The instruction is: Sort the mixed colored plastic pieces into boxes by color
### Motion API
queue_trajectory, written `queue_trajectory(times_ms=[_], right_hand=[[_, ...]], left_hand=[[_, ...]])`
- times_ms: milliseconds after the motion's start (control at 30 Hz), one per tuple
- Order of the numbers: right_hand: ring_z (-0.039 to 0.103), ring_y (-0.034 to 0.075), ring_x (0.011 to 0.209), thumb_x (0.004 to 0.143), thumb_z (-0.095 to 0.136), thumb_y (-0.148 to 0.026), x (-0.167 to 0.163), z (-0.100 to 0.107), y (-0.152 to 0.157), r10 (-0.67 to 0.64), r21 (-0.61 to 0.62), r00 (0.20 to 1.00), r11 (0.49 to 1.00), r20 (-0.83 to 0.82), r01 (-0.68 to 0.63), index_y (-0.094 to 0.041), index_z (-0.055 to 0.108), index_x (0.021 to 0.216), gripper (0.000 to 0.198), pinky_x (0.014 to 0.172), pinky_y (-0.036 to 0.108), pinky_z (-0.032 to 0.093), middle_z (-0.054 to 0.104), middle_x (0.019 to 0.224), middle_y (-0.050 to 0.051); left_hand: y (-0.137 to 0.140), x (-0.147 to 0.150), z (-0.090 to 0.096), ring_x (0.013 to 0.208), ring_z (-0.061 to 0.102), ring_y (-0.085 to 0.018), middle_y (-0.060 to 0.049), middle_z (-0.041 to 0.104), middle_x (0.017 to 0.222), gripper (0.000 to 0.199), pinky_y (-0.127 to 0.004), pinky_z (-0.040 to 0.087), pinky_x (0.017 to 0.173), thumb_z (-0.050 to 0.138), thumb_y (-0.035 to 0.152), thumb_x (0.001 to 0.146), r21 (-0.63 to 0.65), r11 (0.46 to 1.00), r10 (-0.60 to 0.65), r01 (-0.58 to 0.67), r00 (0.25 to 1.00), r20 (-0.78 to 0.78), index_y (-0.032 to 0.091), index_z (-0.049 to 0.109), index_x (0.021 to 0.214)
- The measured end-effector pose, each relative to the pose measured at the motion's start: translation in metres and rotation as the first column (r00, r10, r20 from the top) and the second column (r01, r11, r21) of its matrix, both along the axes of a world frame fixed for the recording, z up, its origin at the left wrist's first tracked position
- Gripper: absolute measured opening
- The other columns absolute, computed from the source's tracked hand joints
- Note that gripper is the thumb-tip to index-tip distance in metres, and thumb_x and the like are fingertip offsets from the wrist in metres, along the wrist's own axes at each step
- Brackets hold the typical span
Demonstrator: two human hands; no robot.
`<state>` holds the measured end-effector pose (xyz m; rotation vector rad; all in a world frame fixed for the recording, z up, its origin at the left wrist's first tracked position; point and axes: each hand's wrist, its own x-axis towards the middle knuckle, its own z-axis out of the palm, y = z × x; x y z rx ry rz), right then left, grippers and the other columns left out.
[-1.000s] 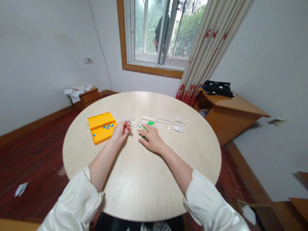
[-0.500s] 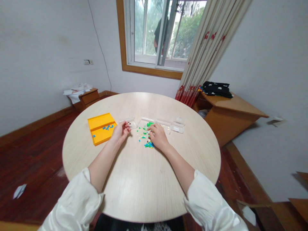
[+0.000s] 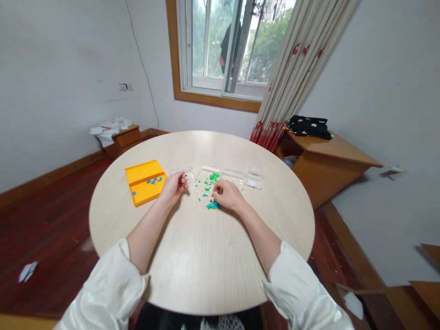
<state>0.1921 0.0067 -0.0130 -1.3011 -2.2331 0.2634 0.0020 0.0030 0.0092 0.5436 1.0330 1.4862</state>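
My right hand [image 3: 228, 194] reaches over the small scattered pieces, thumb and fingers pinched together; whatever lies between them is too small to make out. Beside its fingertips is a little heap of blue, green and yellow pieces [image 3: 213, 206], with a few dark brown ones just above. Green pieces [image 3: 214, 177] lie in a clear plastic box [image 3: 203, 170] behind that hand. My left hand [image 3: 174, 187] hovers in front of another clear box [image 3: 189, 176], its fingers curled closed, their contents hidden. A yellow case [image 3: 141, 172] with several blue pieces [image 3: 154, 181] sits open to its left.
Two more clear boxes, one with pale pieces [image 3: 227, 173] and one farther right [image 3: 253, 182], stand on the round wooden table [image 3: 199, 256]. A slanted wooden desk [image 3: 340, 151] is beyond its right edge. A small cabinet [image 3: 127, 136] stands at the back left.
My right hand has shifted slightly toward me and right, its fingertips now drawn into a pinch near the brown pieces. My left hand stays almost in place, its fingers a little more curled.
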Motion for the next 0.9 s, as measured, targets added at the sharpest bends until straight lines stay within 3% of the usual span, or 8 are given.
queue_trajectory(times_ms=[500,900], right_hand=[[0.058,0.013,0.069,0.072,0.059,-0.021,-0.001,0.009,-0.007,0.018,-0.163,0.995,0.987,0.099,-0.002,-0.02,0.069,0.075,0.01,0.062,0.022,0.037,0.068,0.076,0.001],[0.061,0.016,0.077,0.078,0.052,-0.017,-0.009,0.008,-0.01,0.016,-0.098,0.984,0.995,0.179,0.002,-0.017,0.069,0.08,0.017,0.067,0.024,0.038,0.07,0.083,0.006]], left_hand=[[-0.001,0.002,0.0,0.034,0.034,-0.004,0.006,0.038,0.037,0.028,-0.015,0.031,0.036,0.049,0.014,0.08,-0.017,1.0,-0.01,0.01,1.0,-0.003,0.015,0.044,0.053],[0.002,0.0,-0.007,0.035,0.035,-0.005,0.006,0.039,0.039,0.025,-0.016,0.032,0.037,0.051,0.015,0.078,0.003,1.0,-0.03,0.03,0.999,-0.028,0.014,0.046,0.053]])
